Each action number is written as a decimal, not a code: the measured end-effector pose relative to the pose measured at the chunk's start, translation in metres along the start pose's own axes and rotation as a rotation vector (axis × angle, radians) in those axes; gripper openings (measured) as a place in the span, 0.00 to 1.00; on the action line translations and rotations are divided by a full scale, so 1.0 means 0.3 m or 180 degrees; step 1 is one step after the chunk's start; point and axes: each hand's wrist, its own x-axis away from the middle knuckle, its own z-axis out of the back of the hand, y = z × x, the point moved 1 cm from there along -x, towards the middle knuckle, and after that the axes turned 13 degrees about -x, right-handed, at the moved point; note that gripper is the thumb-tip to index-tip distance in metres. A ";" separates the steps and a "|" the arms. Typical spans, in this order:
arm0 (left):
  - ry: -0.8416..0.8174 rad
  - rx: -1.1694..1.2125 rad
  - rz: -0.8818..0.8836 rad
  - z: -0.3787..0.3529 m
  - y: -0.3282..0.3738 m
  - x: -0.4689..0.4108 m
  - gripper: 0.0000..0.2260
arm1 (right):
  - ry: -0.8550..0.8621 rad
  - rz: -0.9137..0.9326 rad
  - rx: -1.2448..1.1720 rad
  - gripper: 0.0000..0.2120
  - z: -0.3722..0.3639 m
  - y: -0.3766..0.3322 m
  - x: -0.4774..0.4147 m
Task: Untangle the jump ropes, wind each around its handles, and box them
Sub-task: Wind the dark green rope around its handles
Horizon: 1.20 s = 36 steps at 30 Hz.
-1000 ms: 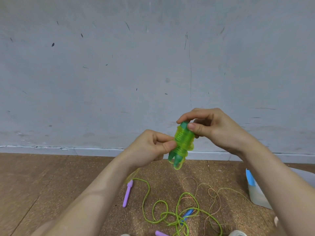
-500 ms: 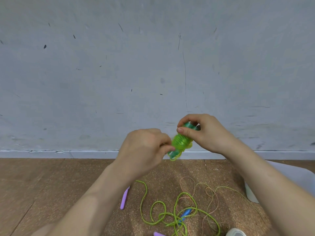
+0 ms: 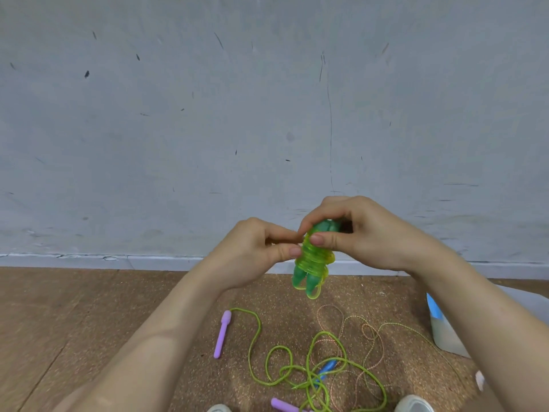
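two bare hands are raised in front of a scuffed grey wall. the right hand (image 3: 367,233) is curled over the top of a translucent green plastic jump rope (image 3: 312,260), with the thumb laid across the coils and the fingers hooked over the upper ends of its handles. the left hand (image 3: 258,252) pinches thumb against forefinger at the left edge of the same coils. whether a loose end sits in that pinch is too small to tell. the rope is wound in tight rings round its two darker green handles. their tapered lower tips poke out beneath the hands, with a small loop hanging past them. the bundle sits between both hands, well above the floor.

this one rope looks nearly finished: wound, probably being tucked off, not yet boxed. the rest lies below on the brown speckled cork floor (image 3: 44,322). a thin lime green cord (image 3: 258,331) with slim lilac handles (image 3: 221,334) is looped and crossed with a fine pink-and-yellow speckled string rope (image 3: 368,330). a blue handle (image 3: 326,368) is buried in the knot. both look in need of untangling and winding. a white plastic container (image 3: 445,337) with a blue strip, likely the box, stands at the right beside the right forearm, well apart from the bundle. what it holds is hidden.
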 end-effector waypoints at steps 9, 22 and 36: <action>0.1357 -0.2182 -0.0272 -0.058 -0.004 -0.013 0.12 | 0.0694 -0.0712 -0.0603 0.15 -0.030 0.033 0.006; 0.0735 -0.2114 -0.0367 -0.004 0.051 -0.007 0.09 | 0.0670 -0.0814 -0.0292 0.09 0.003 0.076 0.016; 0.0205 0.0402 0.0459 0.031 0.001 0.003 0.05 | -0.0368 -0.0414 -0.0716 0.11 -0.004 0.026 0.013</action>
